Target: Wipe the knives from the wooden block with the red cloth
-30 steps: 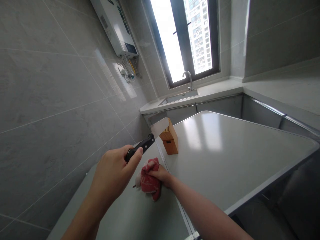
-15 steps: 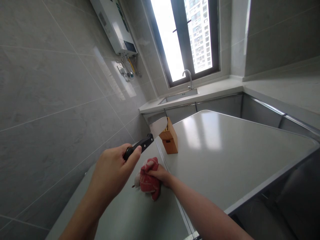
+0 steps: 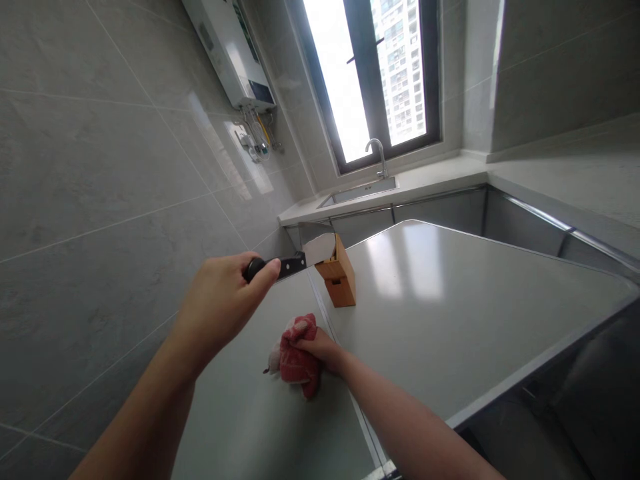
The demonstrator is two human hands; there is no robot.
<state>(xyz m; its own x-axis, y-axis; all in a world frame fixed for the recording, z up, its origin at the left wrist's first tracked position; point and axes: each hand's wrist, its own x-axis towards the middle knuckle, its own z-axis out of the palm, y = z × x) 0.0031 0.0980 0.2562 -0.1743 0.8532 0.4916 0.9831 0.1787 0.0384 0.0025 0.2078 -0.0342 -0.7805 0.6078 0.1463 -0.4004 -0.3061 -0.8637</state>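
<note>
My left hand [image 3: 227, 293] is closed round the black, riveted handle of a broad-bladed cleaver [image 3: 291, 265]. The blade points right, and its far end overlaps the top of a wooden knife block [image 3: 343, 280]; whether the tip is inside a slot I cannot tell. The block stands upright on the folding table [image 3: 450, 333], near its middle seam. Lower down, my right hand [image 3: 323, 348] grips a bunched red and white cloth [image 3: 299, 363] at the table surface, left of the seam.
A tiled wall [image 3: 100, 200] runs along the left, with a water heater [image 3: 233, 53] mounted on it. Behind the table are a counter [image 3: 440, 172], a sink [image 3: 357, 191] with a faucet [image 3: 380, 157], and a window [image 3: 373, 73]. Another counter [image 3: 575, 157] extends at the right.
My left hand has risen slightly and levelled the cleaver's handle, with the blade still at the block's top. My right hand and the cloth have hardly moved.
</note>
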